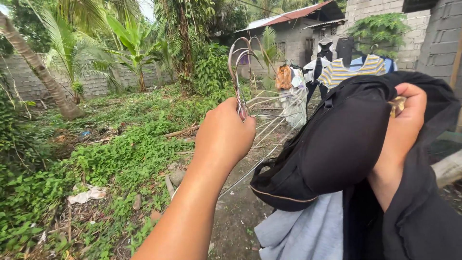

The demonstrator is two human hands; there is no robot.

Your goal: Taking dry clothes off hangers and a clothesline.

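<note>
Left hand (224, 137) is up at chest height, fingers curled tight round the necks of a bundle of wire hangers (250, 91), hooks fanning upward, thin frames trailing down and to the right. Right hand (402, 127) is closed on a black garment (346, 144), bunched in a thick fold against the palm, and there's a small gold-coloured piece (397, 105) pinched at the fingertips; a clip or a hanger end, I can't tell which. More dark cloth drapes over that forearm, and a pale grey cloth (308, 231) hangs beneath it.

Behind the hangers, a clothesline (337, 65) carries a striped shirt (349, 70) and other washing in front of a block wall (442, 38). Below: bare dirt path (236, 212), weeds, scraps of litter.

Where could this slip? Those hangers are held as one tangled bunch, so I'd judge the hooks likely to snag each other, and pulling one free with a full right hand could spill the rest onto the dirt. The load on the right arm looks heavy and loosely stacked; the grey cloth sits lowest and seems the first to slide off into the mud. Wire ends near the fabric could also catch and pull a thread.
</note>
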